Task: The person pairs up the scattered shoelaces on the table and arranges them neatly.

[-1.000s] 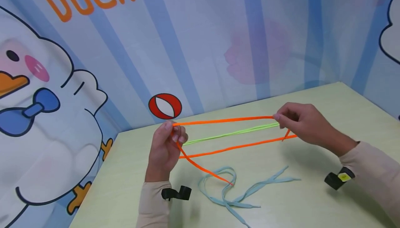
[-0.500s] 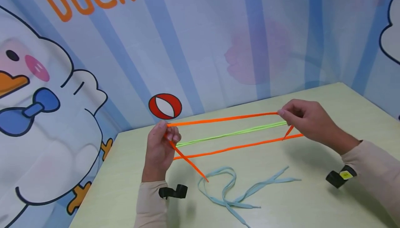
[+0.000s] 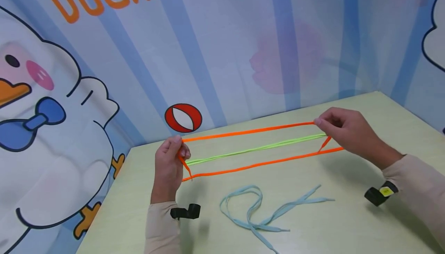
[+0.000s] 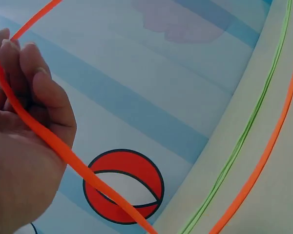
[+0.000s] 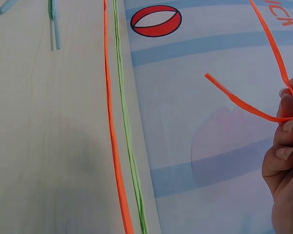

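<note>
An orange shoelace (image 3: pixel 248 132) is stretched between both hands above the table, rising slightly to the right. My left hand (image 3: pixel 168 169) pinches it near one end, thumb on top, and a short tail hangs below the fingers. In the left wrist view that tail (image 4: pixel 63 151) crosses in front of the palm. My right hand (image 3: pixel 351 136) pinches the other end between thumb and fingers. Its loose tip (image 5: pixel 254 109) sticks out in the right wrist view. Beneath lie a doubled green shoelace (image 3: pixel 257 148) and a second orange strand (image 3: pixel 257 165), both running lengthwise, their ends hidden behind the hands.
A light blue shoelace (image 3: pixel 255 207) lies looped and crossed on the pale table (image 3: pixel 313 230), nearer the front. Behind the table hangs a striped backdrop (image 3: pixel 226 53) with a printed duck and red ball. Each sleeve carries a black wrist camera (image 3: pixel 185 211).
My hands have drawn apart, the left moving left and the right moving right and slightly up. The held orange lace is longer between them, and the tail below my left hand has shortened.
</note>
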Motion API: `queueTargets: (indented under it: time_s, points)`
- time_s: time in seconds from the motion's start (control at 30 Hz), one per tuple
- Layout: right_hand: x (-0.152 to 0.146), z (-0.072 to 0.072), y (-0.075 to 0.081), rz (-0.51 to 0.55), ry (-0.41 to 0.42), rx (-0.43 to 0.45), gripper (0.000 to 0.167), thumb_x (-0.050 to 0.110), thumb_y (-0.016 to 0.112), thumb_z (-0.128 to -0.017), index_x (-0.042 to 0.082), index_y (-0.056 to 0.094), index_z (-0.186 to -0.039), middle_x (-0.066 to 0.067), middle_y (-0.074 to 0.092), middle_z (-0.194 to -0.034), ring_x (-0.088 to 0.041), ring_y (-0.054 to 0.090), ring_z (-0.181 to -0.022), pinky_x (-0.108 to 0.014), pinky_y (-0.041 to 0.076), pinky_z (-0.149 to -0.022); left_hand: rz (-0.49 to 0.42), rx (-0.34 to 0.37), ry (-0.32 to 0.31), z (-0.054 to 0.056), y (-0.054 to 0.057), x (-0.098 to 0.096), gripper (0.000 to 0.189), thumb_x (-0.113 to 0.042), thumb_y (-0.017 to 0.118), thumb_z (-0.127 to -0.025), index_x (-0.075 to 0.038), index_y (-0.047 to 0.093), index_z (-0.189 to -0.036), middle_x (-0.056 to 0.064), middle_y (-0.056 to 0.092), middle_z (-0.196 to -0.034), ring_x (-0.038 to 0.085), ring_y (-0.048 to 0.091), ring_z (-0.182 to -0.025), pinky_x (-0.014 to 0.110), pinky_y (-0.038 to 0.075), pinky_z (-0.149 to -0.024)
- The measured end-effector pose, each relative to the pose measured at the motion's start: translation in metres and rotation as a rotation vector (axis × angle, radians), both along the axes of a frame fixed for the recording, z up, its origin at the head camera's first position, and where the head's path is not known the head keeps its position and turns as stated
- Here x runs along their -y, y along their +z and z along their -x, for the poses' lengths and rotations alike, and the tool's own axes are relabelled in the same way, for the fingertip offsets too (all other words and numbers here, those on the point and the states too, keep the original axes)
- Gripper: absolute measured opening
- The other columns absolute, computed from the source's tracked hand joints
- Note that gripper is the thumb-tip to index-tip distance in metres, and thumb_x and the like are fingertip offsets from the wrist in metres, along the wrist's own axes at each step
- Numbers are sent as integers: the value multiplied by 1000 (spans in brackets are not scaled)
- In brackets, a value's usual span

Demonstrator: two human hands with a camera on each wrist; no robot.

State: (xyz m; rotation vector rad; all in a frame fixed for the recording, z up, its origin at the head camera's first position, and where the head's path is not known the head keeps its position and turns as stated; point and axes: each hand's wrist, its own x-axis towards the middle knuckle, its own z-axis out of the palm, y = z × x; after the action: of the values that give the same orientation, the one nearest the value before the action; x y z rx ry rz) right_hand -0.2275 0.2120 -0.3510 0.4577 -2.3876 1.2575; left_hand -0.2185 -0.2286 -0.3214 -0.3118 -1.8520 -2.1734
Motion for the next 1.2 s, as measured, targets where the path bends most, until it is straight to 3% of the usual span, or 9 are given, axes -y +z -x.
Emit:
queueTargets:
  time_s: [0.27,0.57,0.83,1.2]
  points:
    - [-5,6,-4,-51,-9,8,15,24,66,-98,10,70,-104,-3,64,-83,-22,54,-69,-27,46,-56,121,70,74,4,-4,12,37,-33,66,-98,1,54,-90,6,51,-75,22,55,-76,31,51,-77]
    - [-13,9,-6,-108,-14,85,17,28,68,-97,11,70,-102,-3,64,-85,-23,54,-72,-28,46,-57,272,182,97,4,-7,24,39,-38,68,-96,-2,56,-86,8,55,-78,26,58,-82,33,51,-83]
    - [-18,14,-7,-152,-2,106,17,29,70,-96,12,70,-99,-2,63,-81,-23,54,-72,-29,46,-57,423,301,190,12,-15,29,36,-40,71,-93,-5,62,-89,9,58,-81,26,61,-83,36,51,-85]
    - [-28,22,-13,-226,-16,127,18,25,69,-96,9,69,-104,-3,59,-77,-21,52,-68,-30,44,-54,634,418,213,14,-22,28,35,-41,72,-93,-8,69,-101,9,63,-102,36,62,-96,41,49,-85]
